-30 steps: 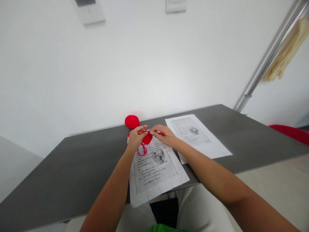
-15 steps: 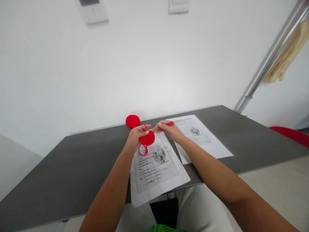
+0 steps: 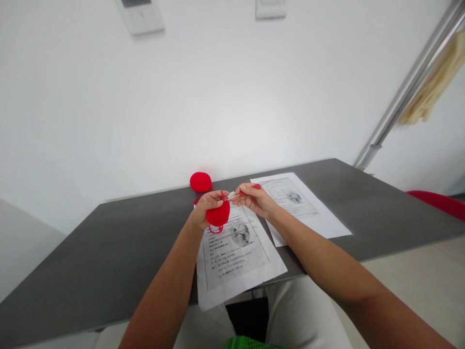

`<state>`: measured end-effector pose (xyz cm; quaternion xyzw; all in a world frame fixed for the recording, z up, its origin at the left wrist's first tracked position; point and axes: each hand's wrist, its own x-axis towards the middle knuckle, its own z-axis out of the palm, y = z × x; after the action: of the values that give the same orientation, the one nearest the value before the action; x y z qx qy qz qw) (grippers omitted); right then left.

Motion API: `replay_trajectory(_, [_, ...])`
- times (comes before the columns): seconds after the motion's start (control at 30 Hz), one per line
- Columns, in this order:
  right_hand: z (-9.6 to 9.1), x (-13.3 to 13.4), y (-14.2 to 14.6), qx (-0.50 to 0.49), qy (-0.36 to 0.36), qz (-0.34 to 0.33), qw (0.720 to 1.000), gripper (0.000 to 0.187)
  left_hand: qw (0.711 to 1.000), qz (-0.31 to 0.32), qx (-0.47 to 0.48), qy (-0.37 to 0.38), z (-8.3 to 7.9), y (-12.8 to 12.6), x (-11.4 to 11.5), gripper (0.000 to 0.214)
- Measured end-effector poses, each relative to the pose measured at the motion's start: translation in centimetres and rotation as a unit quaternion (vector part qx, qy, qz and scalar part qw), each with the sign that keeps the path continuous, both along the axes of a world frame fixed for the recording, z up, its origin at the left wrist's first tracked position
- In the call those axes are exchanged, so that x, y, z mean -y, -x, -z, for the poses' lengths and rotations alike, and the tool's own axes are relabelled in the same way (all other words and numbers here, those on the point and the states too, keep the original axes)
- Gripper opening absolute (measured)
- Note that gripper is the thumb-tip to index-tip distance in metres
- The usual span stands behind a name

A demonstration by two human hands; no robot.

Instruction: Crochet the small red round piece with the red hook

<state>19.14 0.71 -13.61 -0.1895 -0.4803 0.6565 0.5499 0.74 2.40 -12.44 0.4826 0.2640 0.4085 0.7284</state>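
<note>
Pinched in my left hand (image 3: 207, 206) is a round red crochet piece (image 3: 219, 214), with a loop of red yarn dangling below it. A strand of yarn also runs up over the left fingers. My right hand (image 3: 254, 198) is closed on a crochet hook (image 3: 244, 193) with a red handle and a thin metal shaft. The shaft points left and its tip meets the top edge of the crochet piece; the exact stitch is too small to make out. Behind my left hand, a red ball of yarn (image 3: 200, 182) rests near the wall.
Under my hands lies a printed sheet (image 3: 232, 276) that overhangs the front edge of the dark table (image 3: 109, 252). A second printed sheet (image 3: 308, 213) lies to the right. A red chair edge (image 3: 439, 203) and a metal pole (image 3: 399, 99) stand on the right.
The crochet piece has tilted and shifted slightly left and down in my left hand. My right hand has turned a little, so the hook's shaft shows more plainly at the piece's edge.
</note>
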Motion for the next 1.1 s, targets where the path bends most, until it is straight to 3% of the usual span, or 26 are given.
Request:
replay_trajectory(0.17, [-0.2, 0.1, 0.3, -0.003, -0.006, 0.012, 1.0, 0.029, 0.999, -0.023, -0.028, -0.013, -0.2, 0.2, -0.2, 0.031])
replay_trajectory(0.33, [-0.1, 0.3, 1.0, 0.007, -0.025, 0.087, 0.996, 0.028, 0.998, -0.058, -0.031, -0.009, -0.1, 0.2, -0.6, 0.03])
replay_trajectory(0.5, [-0.2, 0.8, 1.2, 0.096, -0.105, 0.159, 0.977, 0.023, 0.998, -0.032, -0.04, 0.027, 0.1, 0.6, -1.0, 0.029])
replay_trajectory(0.63, [-0.2, 1.2, 1.2, 0.204, -0.196, 0.207, 0.937, 0.021, 0.998, -0.016, -0.05, 0.043, 0.1, 0.8, -1.2, 0.028])
replay_trajectory(0.83, [0.0, 1.2, 0.9, 0.308, -0.364, 0.247, 0.844, 0.021, 0.997, -0.005, -0.061, 0.049, 0.2, 0.8, -1.2, 0.025])
replay_trajectory(1.0, [0.1, 1.0, 0.8, 0.345, -0.435, 0.253, 0.793, 0.019, 0.996, -0.003, -0.063, 0.058, 0.4, 0.8, -1.2, 0.027])
replay_trajectory(1.1, [0.1, 0.8, 0.7, 0.355, -0.452, 0.247, 0.78, 0.019, 0.996, -0.007, -0.059, 0.06, 0.3, 0.6, -1.2, 0.026])
